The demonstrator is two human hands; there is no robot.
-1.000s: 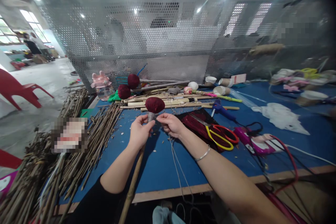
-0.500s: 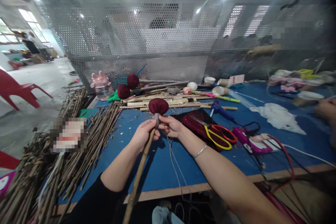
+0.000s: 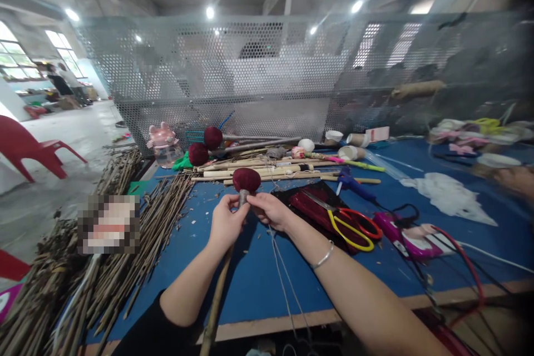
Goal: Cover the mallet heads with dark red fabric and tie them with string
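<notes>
A wooden stick slants up from the table's front edge, topped by a dark red cloth-covered ball. Grey string binding is wound round the neck just below the ball. My left hand is closed round the stick at this neck, thumb against the binding. The fingers of my right hand pinch at the binding's right side, and loose grey string hangs from under them past the table edge. Exactly how the string runs between those fingers is hidden.
Scissors lie on dark red cloth to the right, near a blue glue gun and a purple-white box with cables. Thin sticks are heaped left. Two more red balls lie behind. Another person's hand is far right.
The ball and both hands sit slightly lower in view, and the ball has tipped a little to the left. My left hand has turned and covers more of the stick under the binding.
</notes>
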